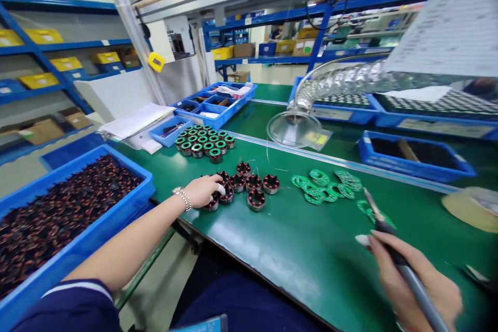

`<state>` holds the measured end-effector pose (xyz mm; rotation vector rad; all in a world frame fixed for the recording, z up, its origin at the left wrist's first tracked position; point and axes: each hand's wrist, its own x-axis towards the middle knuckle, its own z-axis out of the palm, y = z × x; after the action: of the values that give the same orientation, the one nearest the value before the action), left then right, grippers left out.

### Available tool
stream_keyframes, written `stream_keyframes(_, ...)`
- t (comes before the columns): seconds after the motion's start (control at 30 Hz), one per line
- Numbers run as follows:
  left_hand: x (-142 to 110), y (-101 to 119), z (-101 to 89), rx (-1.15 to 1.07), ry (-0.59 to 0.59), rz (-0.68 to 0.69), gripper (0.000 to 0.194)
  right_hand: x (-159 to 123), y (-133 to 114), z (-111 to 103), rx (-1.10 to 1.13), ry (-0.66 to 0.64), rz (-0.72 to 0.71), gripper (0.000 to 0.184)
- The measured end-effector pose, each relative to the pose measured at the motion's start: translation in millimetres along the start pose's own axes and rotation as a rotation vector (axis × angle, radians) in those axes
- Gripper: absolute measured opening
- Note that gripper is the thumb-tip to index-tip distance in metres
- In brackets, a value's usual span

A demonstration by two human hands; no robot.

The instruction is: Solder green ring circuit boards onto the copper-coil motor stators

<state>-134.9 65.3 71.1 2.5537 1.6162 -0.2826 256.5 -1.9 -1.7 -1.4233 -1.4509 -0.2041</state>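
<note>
My left hand (203, 191), with white covers on its fingertips, reaches into a loose group of copper-wound motor stators (253, 182) with black tops. Its fingers are bent around a stator (226, 195) at the group's left edge, still among the others. My right hand (418, 275) grips a soldering iron (400, 264) like a pen, the tip pointing up and away over a green ring-shaped circuit board (365, 208). Whether the tip touches that board I cannot tell. A pile of similar green boards (319, 179) lies between my hands.
Stators topped with green rings (202, 140) stand in rows behind my left hand. A blue bin (146, 179) of small dark-and-copper parts is at left. A clear fume hood (293, 129) on a foil duct hangs mid-bench. A tape roll (472, 207) lies right; blue trays (416, 158) stand behind.
</note>
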Motion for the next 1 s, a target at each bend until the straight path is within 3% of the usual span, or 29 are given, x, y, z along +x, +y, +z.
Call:
stream_keyframes(0.13, 42, 9, -7.1, -0.013, 0.008, 0.016, 0.048, 4, -8, -2, -0.103, 0.014, -0.082, 0.023)
stream_keyframes(0.27, 83, 25, -14.8, -0.052, 0.007, 0.045, 0.047, 7, -10, -2, -0.069, -0.012, -0.031, 0.029)
stream_keyframes(0.37, 100, 34, -26.2, -0.088, 0.012, 0.093, 0.049, 9, -3, -3, 0.041, -0.012, 0.032, 0.020)
stream_keyframes(0.47, 89, 40, -33.9, -0.118, 0.065, 0.138, 0.054, 17, 12, -9, 0.127, -0.118, 0.065, 0.015)
stream_keyframes(0.53, 67, 44, -27.4, -0.130, 0.172, 0.110, 0.048, 24, 28, -15, 0.102, -0.228, 0.047, 0.016)
stream_keyframes(0.6, 42, 50, -9.2, -0.236, 0.362, 0.007, 0.038, 32, 45, -19, 0.029, -0.300, 0.027, 0.023)
stream_keyframes(0.7, 18, 64, 28.0, -0.479, 0.355, -0.012, 0.047, 42, 68, -17, -0.065, -0.363, 0.028, 0.036)
stream_keyframes(0.8, 18, 79, 52.4, -0.577, 0.408, -0.014, 0.057, 49, 82, -3, -0.113, -0.421, 0.024, 0.036)
stream_keyframes(1.0, 28, 102, 53.6, -0.690, 0.580, 0.046, 0.015, 48, 88, 13, -0.143, -0.449, 0.007, 0.035)
